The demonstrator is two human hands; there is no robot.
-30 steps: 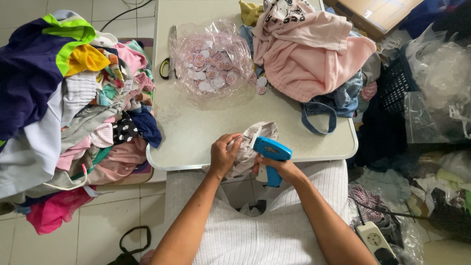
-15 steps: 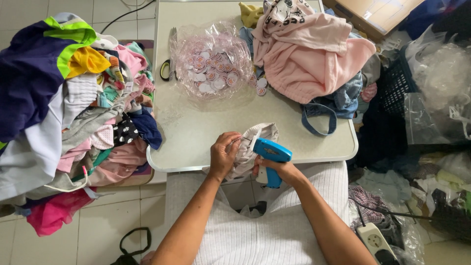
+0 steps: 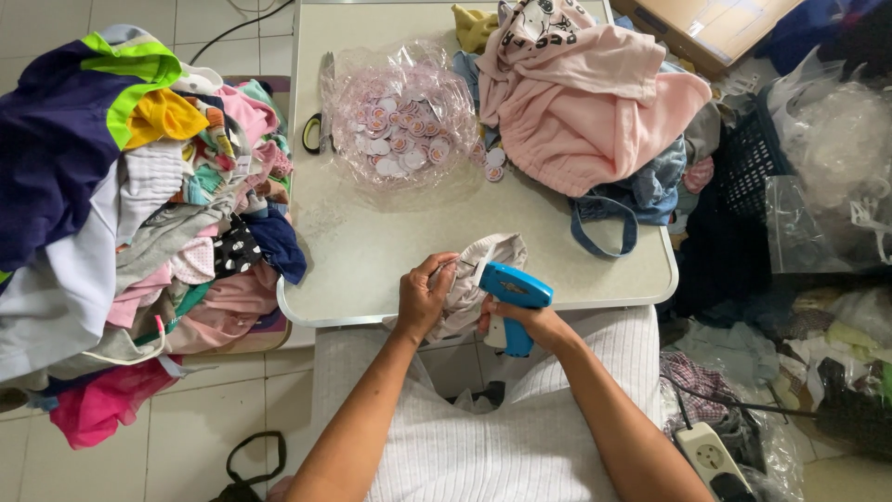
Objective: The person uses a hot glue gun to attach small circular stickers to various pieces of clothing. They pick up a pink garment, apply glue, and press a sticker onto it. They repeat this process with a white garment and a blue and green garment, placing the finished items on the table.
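Two hands are seen: one left hand (image 3: 423,299) and one right hand (image 3: 525,321). One blue tagging gun (image 3: 513,296) and one pale garment (image 3: 478,271) are counted between them. On the one bench (image 3: 372,251), one clear bag of round tags (image 3: 400,125), one pair of scissors (image 3: 319,121) and one pink sweatshirt (image 3: 595,112) are counted. One power strip (image 3: 715,460) is seen on the floor.

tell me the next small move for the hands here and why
Probably squeeze the tag gun: the right hand grips it with its nose against the bunched cloth, which the left hand pinches at the table edge.
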